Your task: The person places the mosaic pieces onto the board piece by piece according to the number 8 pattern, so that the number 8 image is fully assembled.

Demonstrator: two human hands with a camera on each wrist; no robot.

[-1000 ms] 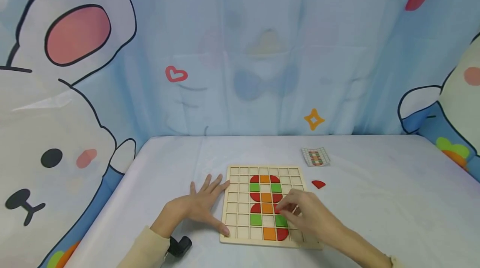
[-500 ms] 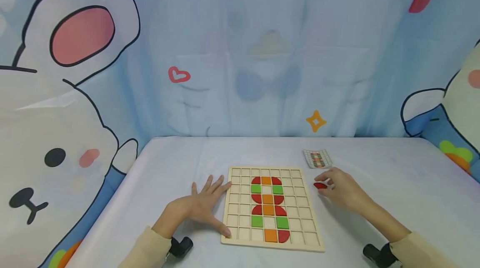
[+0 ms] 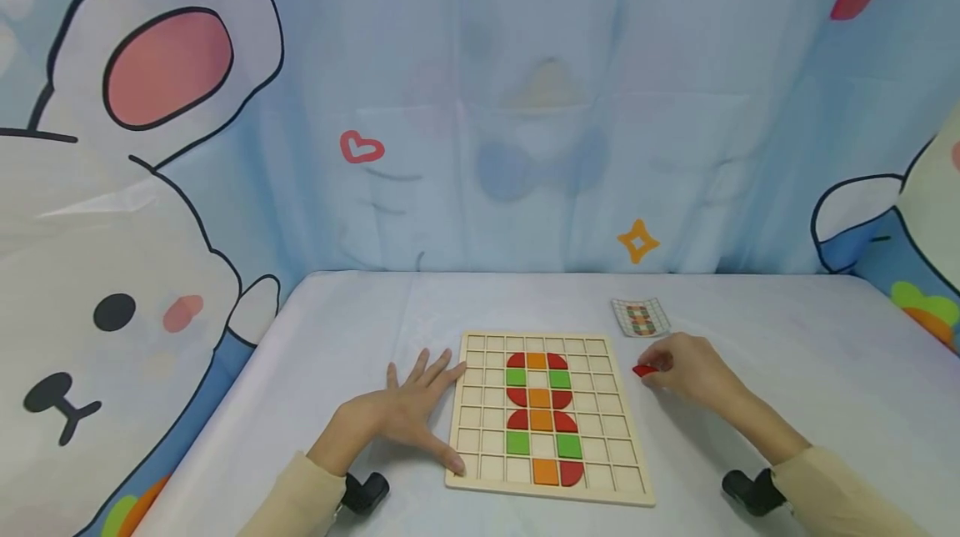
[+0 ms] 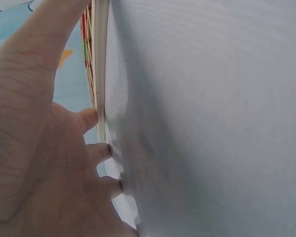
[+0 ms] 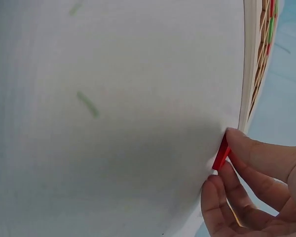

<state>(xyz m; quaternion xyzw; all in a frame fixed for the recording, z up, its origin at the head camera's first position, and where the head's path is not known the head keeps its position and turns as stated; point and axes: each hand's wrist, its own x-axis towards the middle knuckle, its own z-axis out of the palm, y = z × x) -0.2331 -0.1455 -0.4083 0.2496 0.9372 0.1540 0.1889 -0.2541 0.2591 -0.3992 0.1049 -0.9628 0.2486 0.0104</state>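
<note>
A wooden grid board (image 3: 615, 437) lies on the white table. Set in its cells are red quarter-round pieces, orange squares (image 3: 545, 471) and green squares (image 3: 517, 442). Fingers spread, my left hand (image 3: 408, 416) rests at the board's left edge, with thumb and fingertips touching it. To the right of the board, my right hand (image 3: 690, 370) pinches a loose red quarter-round piece (image 3: 642, 370) between thumb and fingers. The right wrist view shows that red piece (image 5: 220, 153) edge-on, tilted close to the tabletop. Part of it is hidden by the fingers.
A small printed pattern card (image 3: 641, 318) lies behind the right hand, near the board's far right corner. Behind the table hangs a blue cartoon curtain (image 3: 525, 103). Black wrist cameras (image 3: 753, 493) sit by both sleeves.
My right hand left the red piece in the board's fourth filled row, moved right and took hold of the loose red piece. My left hand stayed at the board's edge.
</note>
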